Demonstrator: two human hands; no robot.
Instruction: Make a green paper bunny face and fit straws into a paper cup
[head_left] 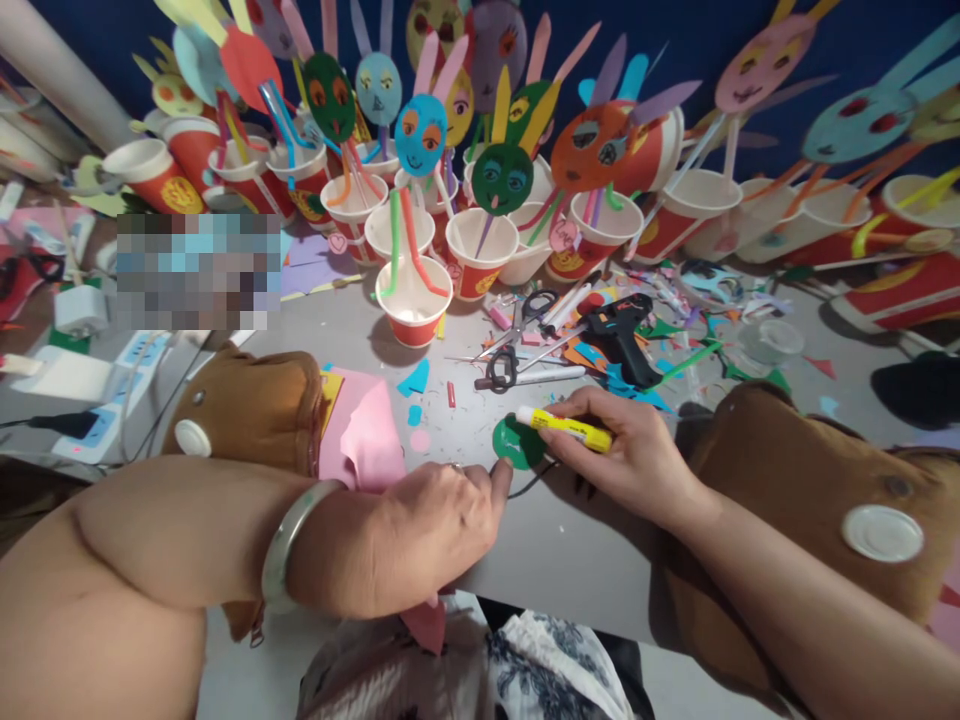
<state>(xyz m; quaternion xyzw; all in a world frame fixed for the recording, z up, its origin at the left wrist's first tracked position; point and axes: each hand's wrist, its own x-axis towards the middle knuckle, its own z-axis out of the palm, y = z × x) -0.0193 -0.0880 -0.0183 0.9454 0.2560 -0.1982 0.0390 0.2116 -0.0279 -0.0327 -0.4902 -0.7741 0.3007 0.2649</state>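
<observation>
Right hand (639,455) pinches the glue stick (574,430); beneath it, the green disc (513,442) looks part-glued, nothing attached yet; left hand (424,525) touches, grip unclear.

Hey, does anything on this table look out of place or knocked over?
Yes. At the far right, a red paper cup lies on its side, which looks odd because most other cups stand upright. Paper scraps also lie strewn untidily around the black glue gun.

One yellow glue stick (581,430); one loose green disc (511,443); one black glue gun (628,345); one bangle (277,560).
</observation>
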